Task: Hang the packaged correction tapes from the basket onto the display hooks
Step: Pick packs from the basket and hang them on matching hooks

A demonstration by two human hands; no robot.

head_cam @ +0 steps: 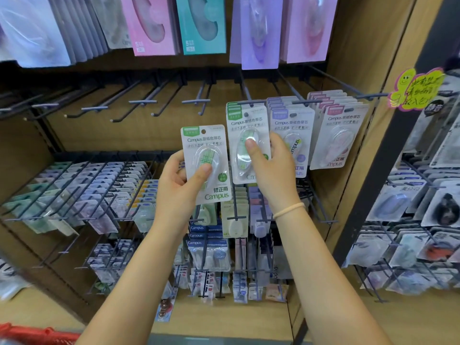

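Right now my left hand (178, 181) pinches a green-labelled correction tape pack (206, 163) at the centre of the frame, thumb on the blister front and fingers curled behind the card, with its hang hole at the top not yet on any hook. My right hand (271, 168), just right of centre, has its thumb pressed on the blister of the front hanging green pack (245, 143) and its fingers wrapped round that card's right edge, steadying it on its hook (249, 102). Purple packs (291, 135) and pink packs (336, 135) hang further right.

The risk, as I judge it, is missing the hook tip: the hole is small, and the held pack sits lower and to the left of the hook. If I tug the hanging pack forward, it could slide off. The red basket (37, 333) shows in the lower left corner, and the empty hooks (149, 103) in the upper left invite a wrong placement.
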